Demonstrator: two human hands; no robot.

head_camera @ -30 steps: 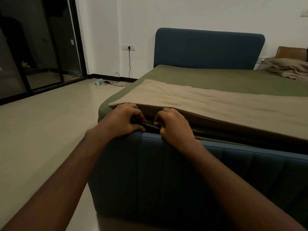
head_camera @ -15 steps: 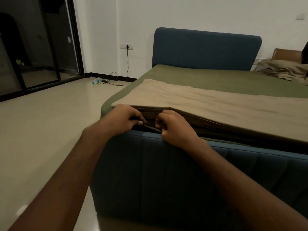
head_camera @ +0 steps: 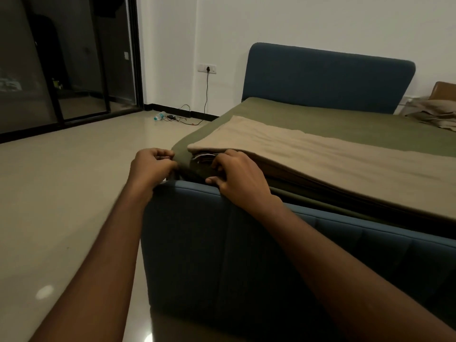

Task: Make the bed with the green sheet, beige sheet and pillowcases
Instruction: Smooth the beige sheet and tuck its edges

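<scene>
Left hand (head_camera: 153, 166): knuckles up, fingers curled tight, pinching the edge of the green sheet (head_camera: 345, 122) at the bed's near corner; wrist over the end of the footboard (head_camera: 222, 243).
Left arm: extended forward, almost straight, entering from lower left.
Right hand (head_camera: 240, 178): just right of the left hand, not touching it; back of hand up, fingers curled into a bunched fold of the green sheet and gripping it; thumb laid along the footboard's top rim.
Right arm: extended from lower right, forearm crossing above the footboard.
Green sheet: spread from the hands to the headboard (head_camera: 328, 77); slack and bunched between the two hands. Pale patch by the right fingertips, nature not determinable.
Beige sheet (head_camera: 320, 154): on top of the green sheet, beyond and right of the right hand; near corner raised, just over the right fingers.
Heap of beige cloth (head_camera: 439, 114): far beyond the right hand, beside the headboard; kind of item not determinable.
Bottle (head_camera: 159, 116): on the floor well beyond the left hand, beside a tangled cable (head_camera: 182, 114).
</scene>
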